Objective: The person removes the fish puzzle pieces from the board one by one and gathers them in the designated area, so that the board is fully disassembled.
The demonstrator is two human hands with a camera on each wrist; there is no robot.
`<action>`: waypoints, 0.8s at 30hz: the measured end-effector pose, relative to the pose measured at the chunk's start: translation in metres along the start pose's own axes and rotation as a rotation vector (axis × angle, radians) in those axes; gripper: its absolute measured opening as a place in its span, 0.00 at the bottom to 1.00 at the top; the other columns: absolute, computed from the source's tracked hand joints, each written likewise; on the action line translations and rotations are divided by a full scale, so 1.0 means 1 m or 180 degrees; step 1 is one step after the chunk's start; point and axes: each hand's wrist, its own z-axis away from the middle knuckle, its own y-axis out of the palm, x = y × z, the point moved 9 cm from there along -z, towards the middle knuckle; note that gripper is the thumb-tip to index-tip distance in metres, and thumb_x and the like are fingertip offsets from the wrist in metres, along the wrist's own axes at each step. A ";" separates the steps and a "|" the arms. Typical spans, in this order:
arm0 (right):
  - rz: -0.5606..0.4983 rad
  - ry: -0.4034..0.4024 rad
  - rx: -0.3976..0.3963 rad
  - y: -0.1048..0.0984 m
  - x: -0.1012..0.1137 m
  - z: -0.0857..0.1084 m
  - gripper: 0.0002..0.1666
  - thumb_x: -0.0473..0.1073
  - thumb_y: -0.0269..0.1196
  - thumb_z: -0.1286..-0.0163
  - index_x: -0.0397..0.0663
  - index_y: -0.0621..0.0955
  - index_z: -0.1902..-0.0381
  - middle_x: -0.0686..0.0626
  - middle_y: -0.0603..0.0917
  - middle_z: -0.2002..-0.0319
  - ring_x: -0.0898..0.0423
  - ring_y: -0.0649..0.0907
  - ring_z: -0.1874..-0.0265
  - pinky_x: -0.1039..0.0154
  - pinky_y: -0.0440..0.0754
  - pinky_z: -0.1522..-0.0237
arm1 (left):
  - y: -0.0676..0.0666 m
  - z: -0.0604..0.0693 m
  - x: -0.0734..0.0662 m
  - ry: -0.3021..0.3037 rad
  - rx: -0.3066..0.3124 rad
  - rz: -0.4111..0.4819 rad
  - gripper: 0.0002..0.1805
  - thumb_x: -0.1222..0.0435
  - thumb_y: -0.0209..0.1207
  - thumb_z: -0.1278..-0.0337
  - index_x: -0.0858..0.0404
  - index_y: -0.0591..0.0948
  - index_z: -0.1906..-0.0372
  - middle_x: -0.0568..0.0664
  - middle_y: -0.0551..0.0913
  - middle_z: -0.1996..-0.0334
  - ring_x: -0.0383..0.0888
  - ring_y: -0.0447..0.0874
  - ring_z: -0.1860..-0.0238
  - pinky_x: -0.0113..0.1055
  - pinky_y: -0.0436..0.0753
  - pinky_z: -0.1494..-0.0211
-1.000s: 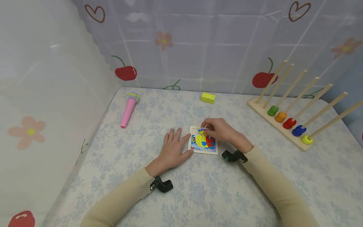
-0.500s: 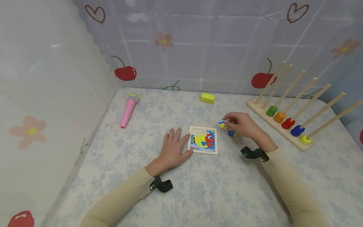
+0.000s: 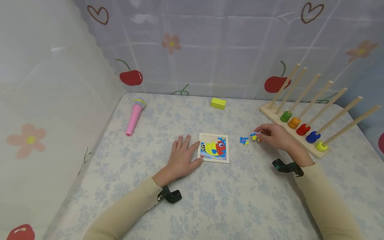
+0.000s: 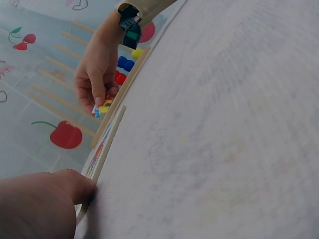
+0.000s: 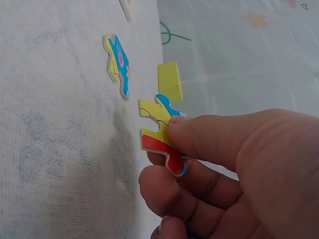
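My right hand (image 3: 274, 136) pinches a yellow, red and blue jigsaw piece (image 5: 158, 130) between thumb and fingers, just above the table. Left of it a second jigsaw piece (image 3: 244, 141), blue and yellow, lies on the cloth. A square wooden puzzle frame (image 3: 213, 162) with a yellow and red fish picture sits at the middle of the table. Its upper part shows bare wood. Flat and spread beside that frame, my left hand (image 3: 181, 160) touches its left edge with thumb and forefinger. In the left wrist view only part of this hand shows.
A pink toy microphone (image 3: 134, 117) lies at the back left. Near the rear edge is a yellow block (image 3: 218, 103). A wooden peg stand (image 3: 274, 115) with coloured beads stands at the right, close behind my right hand.
My right hand has moved right, away from the puzzle frame, carrying the jigsaw piece past the one on the table. The left hand has stayed at the frame's edge.
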 end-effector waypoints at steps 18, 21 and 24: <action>-0.0024 -0.0031 0.0064 0.007 -0.003 0.001 0.13 0.37 0.64 0.29 0.37 0.84 0.49 0.47 0.86 0.68 0.55 0.79 0.72 0.68 0.78 0.69 | -0.002 0.001 -0.001 0.0026 -0.0027 0.0050 0.34 0.49 0.57 0.32 0.55 0.69 0.24 0.66 0.54 0.19 0.70 0.40 0.18 0.67 0.46 0.20; -0.0096 -0.0104 0.0079 0.007 -0.001 0.002 0.13 0.37 0.64 0.29 0.36 0.84 0.50 0.47 0.86 0.68 0.57 0.78 0.73 0.68 0.77 0.71 | -0.002 0.001 -0.001 0.0030 -0.0039 0.0055 0.34 0.49 0.57 0.32 0.55 0.70 0.24 0.66 0.54 0.20 0.70 0.40 0.18 0.67 0.46 0.20; -0.0166 -0.0171 0.0094 0.008 0.002 0.002 0.13 0.36 0.65 0.29 0.35 0.84 0.50 0.47 0.86 0.69 0.58 0.77 0.73 0.68 0.77 0.71 | -0.001 0.001 0.000 0.0028 -0.0051 0.0051 0.35 0.49 0.57 0.32 0.55 0.70 0.24 0.66 0.54 0.20 0.70 0.40 0.18 0.67 0.46 0.20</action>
